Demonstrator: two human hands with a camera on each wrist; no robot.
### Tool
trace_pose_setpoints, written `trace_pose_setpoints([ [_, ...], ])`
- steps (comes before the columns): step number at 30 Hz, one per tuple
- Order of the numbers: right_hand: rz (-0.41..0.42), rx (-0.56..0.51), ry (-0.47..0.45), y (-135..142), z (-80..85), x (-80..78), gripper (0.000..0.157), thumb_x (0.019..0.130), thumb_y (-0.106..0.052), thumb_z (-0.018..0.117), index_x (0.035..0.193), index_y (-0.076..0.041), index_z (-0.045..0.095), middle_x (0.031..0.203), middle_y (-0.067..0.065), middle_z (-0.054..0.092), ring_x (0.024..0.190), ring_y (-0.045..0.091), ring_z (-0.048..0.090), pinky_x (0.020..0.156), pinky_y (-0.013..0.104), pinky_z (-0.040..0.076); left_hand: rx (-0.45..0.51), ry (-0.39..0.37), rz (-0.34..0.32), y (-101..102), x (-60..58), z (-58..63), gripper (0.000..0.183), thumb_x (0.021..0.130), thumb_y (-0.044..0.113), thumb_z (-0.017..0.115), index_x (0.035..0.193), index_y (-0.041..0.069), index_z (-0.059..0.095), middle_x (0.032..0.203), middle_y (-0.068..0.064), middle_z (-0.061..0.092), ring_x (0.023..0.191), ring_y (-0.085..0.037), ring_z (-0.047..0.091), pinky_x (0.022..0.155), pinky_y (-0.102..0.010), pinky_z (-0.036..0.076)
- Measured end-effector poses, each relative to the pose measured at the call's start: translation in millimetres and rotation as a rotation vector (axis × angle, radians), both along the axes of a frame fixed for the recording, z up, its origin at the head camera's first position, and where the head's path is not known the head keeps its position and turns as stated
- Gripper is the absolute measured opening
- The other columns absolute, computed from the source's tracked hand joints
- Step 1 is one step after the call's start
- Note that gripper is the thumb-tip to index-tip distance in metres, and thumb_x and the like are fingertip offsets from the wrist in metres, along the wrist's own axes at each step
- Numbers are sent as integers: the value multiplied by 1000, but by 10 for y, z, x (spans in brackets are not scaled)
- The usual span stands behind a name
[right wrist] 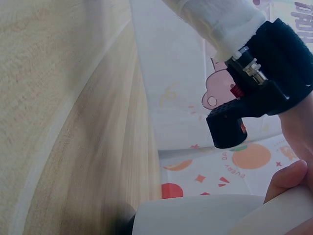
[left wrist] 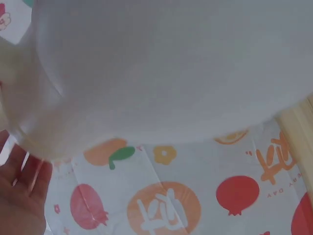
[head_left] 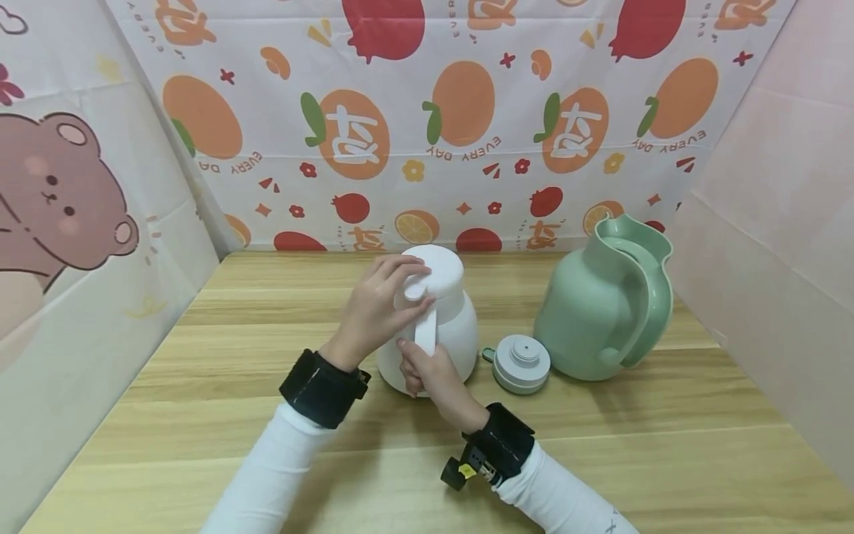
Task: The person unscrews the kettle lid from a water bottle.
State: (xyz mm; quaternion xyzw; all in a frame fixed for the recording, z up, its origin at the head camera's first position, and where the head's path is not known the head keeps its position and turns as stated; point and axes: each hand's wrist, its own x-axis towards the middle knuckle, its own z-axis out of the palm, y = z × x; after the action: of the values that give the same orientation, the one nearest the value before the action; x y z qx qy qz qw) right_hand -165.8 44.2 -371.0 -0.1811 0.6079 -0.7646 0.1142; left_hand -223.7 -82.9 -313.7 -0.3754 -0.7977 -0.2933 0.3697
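Observation:
A white thermos jug [head_left: 454,334] stands upright on the table, its handle [head_left: 425,331] toward the near side. My right hand [head_left: 437,378] grips that handle low down. My left hand [head_left: 380,304] reaches over from the left and holds the white lid [head_left: 440,271], fingers across its top and thumb near the thumb lever [head_left: 415,292]. The jug's pale body [left wrist: 171,63] fills much of the left wrist view, with left fingers [left wrist: 32,171] at its edge. In the right wrist view, the right thumb [right wrist: 287,180] lies over the handle.
To the right stands a green jug [head_left: 580,311] with an open spout and large handle. Between the two jugs lies a round grey-green stopper [head_left: 523,363] with a small loop. A fruit-print cloth [head_left: 414,148] hangs behind the wooden table [head_left: 220,371], and pale cloths hang at both sides.

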Motion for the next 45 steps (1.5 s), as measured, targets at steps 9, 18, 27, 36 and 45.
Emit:
trace_pose_setpoints([
  [9, -5, -16, -13, -6, -5, -6, 32, 90, -25, 49, 66, -9, 36, 52, -2, 31, 45, 11, 31, 48, 24, 31, -47, 79, 75, 114, -29, 16, 36, 68, 19, 82, 97, 5, 65, 102, -13, 58, 96, -28, 47, 82, -36, 44],
  [18, 0, -14, 5, -1, -13, -12, 38, 92, -23, 48, 59, -9, 34, 49, -2, 30, 44, 11, 30, 47, 24, 31, -9, -30, -124, -97, -41, -31, 38, 75, -1, 70, 111, 0, 59, 123, -15, 54, 120, -29, 42, 101, -39, 32],
  [27, -4, -10, 5, 22, -15, -13, 40, 92, -24, 49, 58, -9, 34, 49, -3, 30, 44, 12, 30, 47, 24, 31, -21, 34, -114, -81, -49, -23, 36, 75, 6, 74, 109, 3, 63, 116, -13, 58, 112, -28, 48, 95, -40, 37],
  [36, -2, -5, 3, 18, -10, -14, 39, 92, -26, 48, 59, -10, 34, 49, -3, 30, 44, 11, 30, 47, 24, 32, -74, 119, 33, 81, -64, 32, 33, 70, 21, 81, 96, 7, 67, 100, -13, 58, 92, -28, 47, 77, -37, 40],
  [45, 16, -7, -10, 18, 5, -26, 37, 94, -23, 47, 61, -10, 35, 50, -2, 31, 45, 12, 30, 48, 24, 31, -119, 123, 60, 129, -89, 140, 38, 69, 29, 81, 95, 7, 65, 99, -13, 57, 89, -29, 47, 77, -40, 39],
])
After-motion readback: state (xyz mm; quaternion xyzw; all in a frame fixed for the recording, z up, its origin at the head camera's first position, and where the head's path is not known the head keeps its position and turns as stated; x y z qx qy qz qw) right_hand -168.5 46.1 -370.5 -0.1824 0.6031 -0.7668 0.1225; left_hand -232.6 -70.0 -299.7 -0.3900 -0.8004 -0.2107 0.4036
